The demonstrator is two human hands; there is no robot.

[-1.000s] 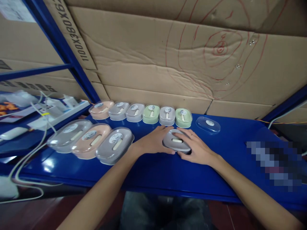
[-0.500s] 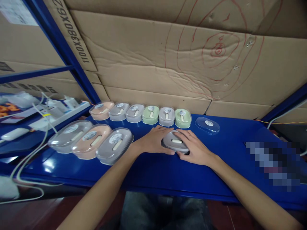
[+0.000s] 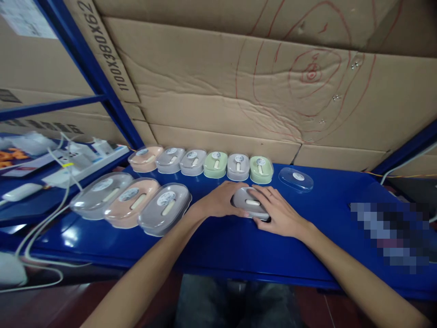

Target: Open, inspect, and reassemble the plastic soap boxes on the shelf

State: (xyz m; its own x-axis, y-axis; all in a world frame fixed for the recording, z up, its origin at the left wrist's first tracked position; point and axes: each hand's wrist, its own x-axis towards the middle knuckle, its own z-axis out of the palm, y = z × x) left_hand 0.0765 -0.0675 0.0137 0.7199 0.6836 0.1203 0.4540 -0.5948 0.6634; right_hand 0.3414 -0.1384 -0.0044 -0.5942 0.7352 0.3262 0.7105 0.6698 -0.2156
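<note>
Between my two hands, on the blue table, is a small grey rounded box with a white oblong piece on its top. My left hand wraps its left side, thumb along the near edge. My right hand grips the right side, with fingers over the top and the thumb at the near rim. No clear cover shows on this box. A loose clear plastic cover with a round label lies beyond my right hand. Left of my left arm stands a grey box under a clear cover.
Several covered boxes in peach, grey and green stand along the cardboard wall, among them a green box. Nearer left is a peach box. White cables and a power strip lie at left. A blurred-out patch covers something at right.
Both hands stay around the grey box with only slight shifts of the fingers. The whole view has moved very slightly; the other boxes and the loose cover stay put.
</note>
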